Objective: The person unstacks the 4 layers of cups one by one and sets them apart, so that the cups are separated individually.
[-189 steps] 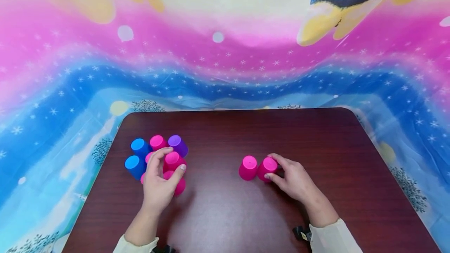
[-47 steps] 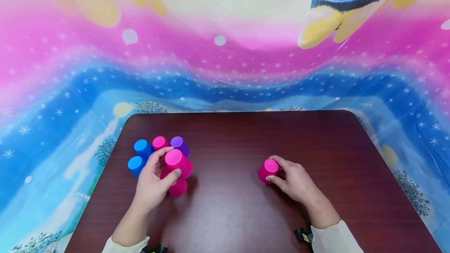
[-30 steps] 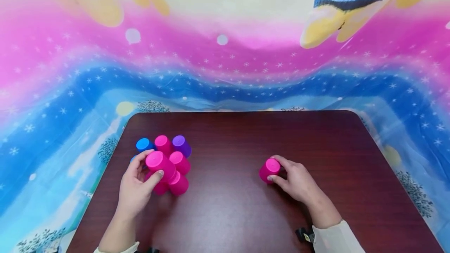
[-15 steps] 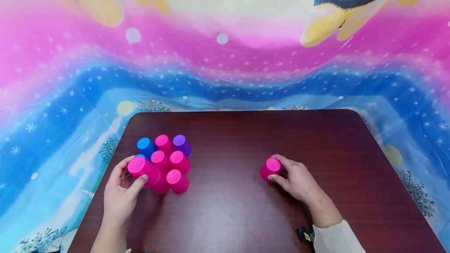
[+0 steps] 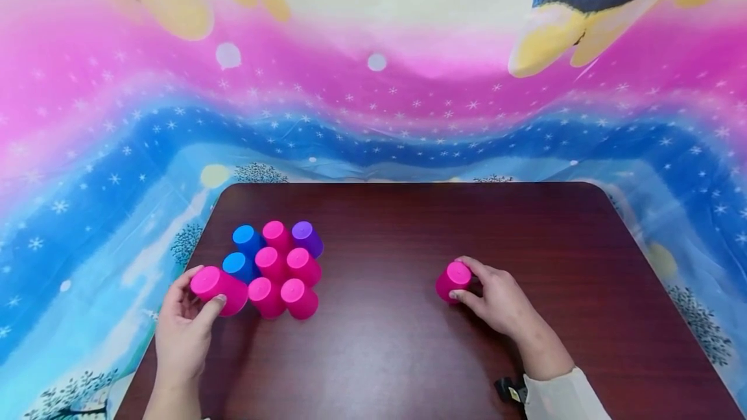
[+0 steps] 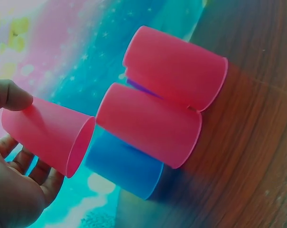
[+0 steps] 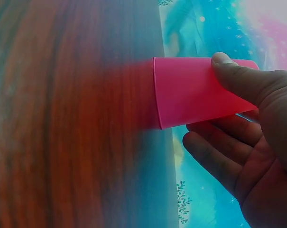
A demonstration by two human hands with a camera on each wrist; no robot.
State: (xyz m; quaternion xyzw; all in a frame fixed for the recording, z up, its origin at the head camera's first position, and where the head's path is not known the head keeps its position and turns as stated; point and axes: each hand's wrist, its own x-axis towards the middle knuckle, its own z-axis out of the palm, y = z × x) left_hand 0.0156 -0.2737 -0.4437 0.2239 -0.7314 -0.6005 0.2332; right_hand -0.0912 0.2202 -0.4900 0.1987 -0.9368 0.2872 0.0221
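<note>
My left hand [image 5: 183,336] grips a pink cup [image 5: 224,290] upside down between thumb and fingers. In the left wrist view that cup [image 6: 48,133] hangs above the table with its open rim tilted into sight. It is just left of a block of upturned cups: two blue cups [image 5: 240,267], one purple cup [image 5: 307,238] and several pink cups [image 5: 302,298], set close together in rows. On the right, my right hand [image 5: 498,300] holds another upturned pink cup [image 5: 454,282] by its sides. Its rim is down at the table in the right wrist view.
The dark wooden table [image 5: 379,225] has rounded far corners. A colourful printed cloth [image 5: 373,102] hangs behind it and along both sides. A black strap piece [image 5: 509,391] sits at my right wrist by the sleeve [image 5: 563,397].
Earlier, two pink cups stood on the right; one remains there, in my right hand. My left hand has carried a pink cup leftward across the block to its left side. My right hand stays put.
</note>
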